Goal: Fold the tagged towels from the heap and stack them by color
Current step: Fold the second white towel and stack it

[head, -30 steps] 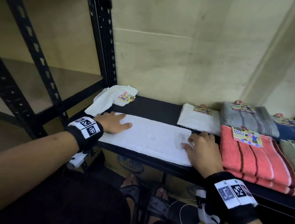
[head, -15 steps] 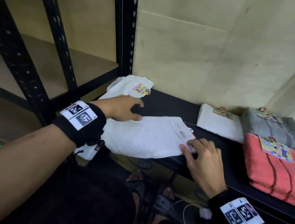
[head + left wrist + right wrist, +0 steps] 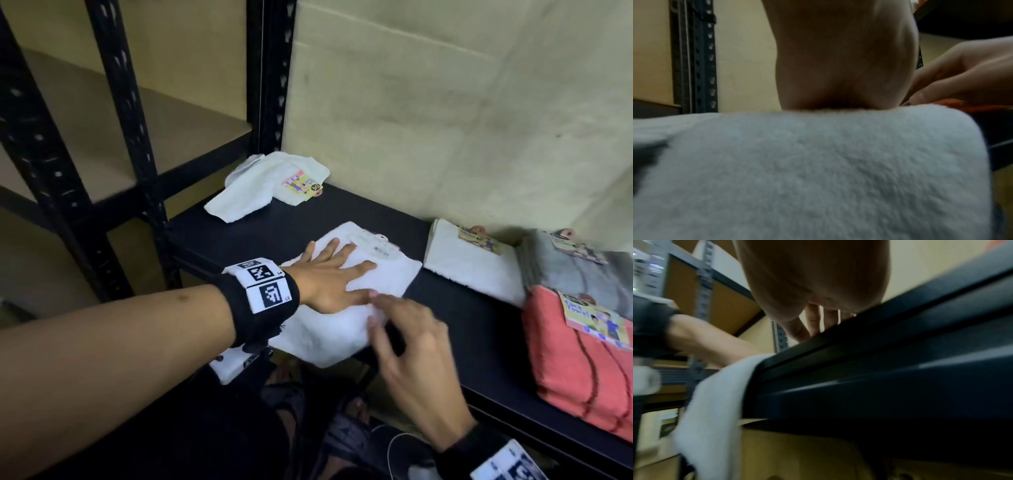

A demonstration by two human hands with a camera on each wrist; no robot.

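A white towel (image 3: pixel 346 329) lies folded on the black shelf (image 3: pixel 455 311), its near part hanging over the front edge. Its paper tag (image 3: pixel 375 245) faces up at the far end. My left hand (image 3: pixel 337 274) lies flat on the towel with fingers spread. My right hand (image 3: pixel 400 329) hovers blurred at the towel's right edge, fingers loosely bent, holding nothing. The left wrist view shows the white towel (image 3: pixel 807 170) under my palm; the right wrist view shows the towel (image 3: pixel 713 402) draped over the shelf rail (image 3: pixel 879 353).
A crumpled white towel (image 3: pixel 270 186) lies at the shelf's back left. To the right sit a folded white towel (image 3: pixel 469 267), a grey one (image 3: pixel 575 270) and an orange stack (image 3: pixel 582 370), all tagged. Black rack posts (image 3: pixel 123 113) stand on the left, and the wall is behind.
The towel's right half has been folded over to the left, making it shorter. My left hand moved onto the folded towel and flattened; my right hand let go of the edge.
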